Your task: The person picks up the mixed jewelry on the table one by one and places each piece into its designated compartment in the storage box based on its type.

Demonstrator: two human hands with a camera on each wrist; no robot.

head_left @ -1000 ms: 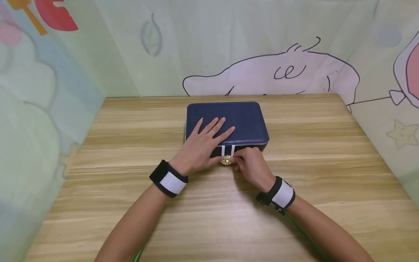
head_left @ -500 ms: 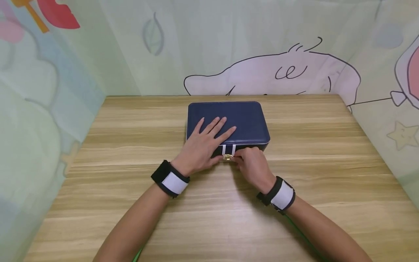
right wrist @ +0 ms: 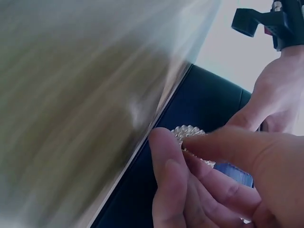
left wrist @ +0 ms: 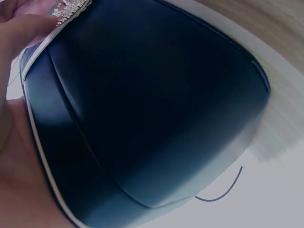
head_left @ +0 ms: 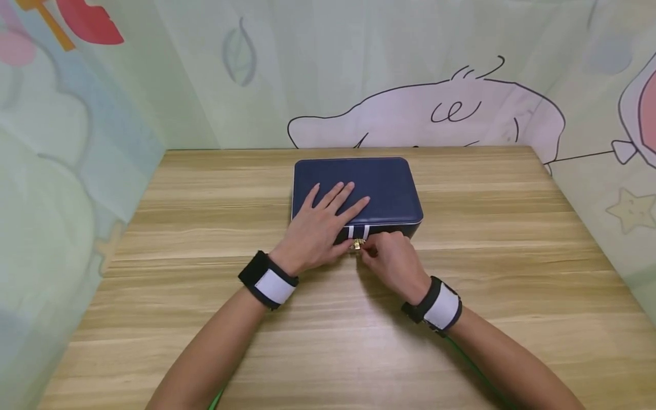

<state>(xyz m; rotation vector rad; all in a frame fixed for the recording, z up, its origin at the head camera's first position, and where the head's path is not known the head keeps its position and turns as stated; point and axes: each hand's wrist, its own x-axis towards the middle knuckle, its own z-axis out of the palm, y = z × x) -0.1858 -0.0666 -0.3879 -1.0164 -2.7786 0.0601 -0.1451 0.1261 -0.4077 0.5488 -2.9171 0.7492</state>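
Observation:
A dark blue box (head_left: 381, 185) with a white-trimmed lid lies shut on the wooden table (head_left: 205, 319). My left hand (head_left: 323, 222) lies flat on its lid with the fingers spread. My right hand (head_left: 386, 256) is at the box's front edge and pinches the round gold clasp (head_left: 356, 245) that hangs from a striped tab. In the right wrist view the thumb and fingers close round the sparkling clasp (right wrist: 190, 135). In the left wrist view the lid (left wrist: 152, 104) fills the frame, with the clasp (left wrist: 71, 9) at the top left.
Cartoon-printed fabric walls (head_left: 410, 85) enclose the table at the back and on both sides. A green cable (head_left: 476, 370) runs along my right forearm. Both wrists wear black-and-white bands.
The clasp has gone up from hanging below the box's front edge to lying against it, and my right hand has shifted slightly left with it. My left hand has stayed flat on the lid.

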